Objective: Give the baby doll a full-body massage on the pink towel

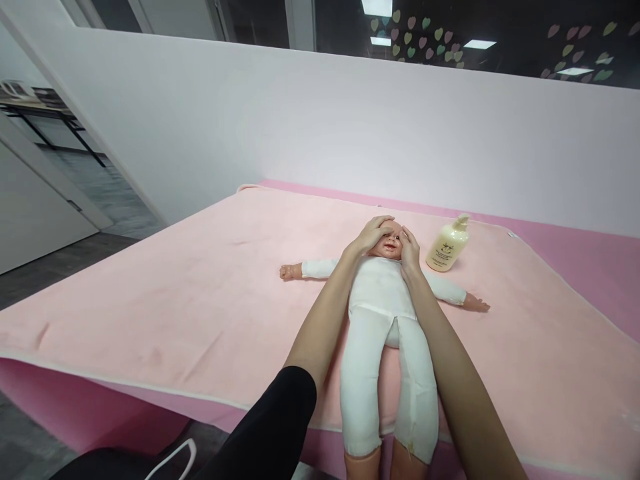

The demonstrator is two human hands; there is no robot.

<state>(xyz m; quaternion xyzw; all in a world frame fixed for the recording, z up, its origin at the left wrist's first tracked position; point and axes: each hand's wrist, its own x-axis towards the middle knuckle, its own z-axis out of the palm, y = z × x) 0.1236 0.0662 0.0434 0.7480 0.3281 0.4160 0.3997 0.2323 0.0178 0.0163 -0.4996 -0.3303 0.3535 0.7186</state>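
A baby doll (383,313) in a white bodysuit lies on its back on a pink blanket (200,287), arms spread, legs toward me. My left hand (373,233) rests on the doll's head, fingers curved over its forehead and left cheek. My right hand (409,248) lies flat against the other side of the doll's face. Both hands touch the face and hold nothing. A cream pump bottle (447,245) stands just right of the doll's head, close to my right hand.
The blanket covers a pink padded table (590,260) standing against a white partition wall (320,120). A grey floor and an open doorway lie to the left. The table's near edge runs under the doll's legs.
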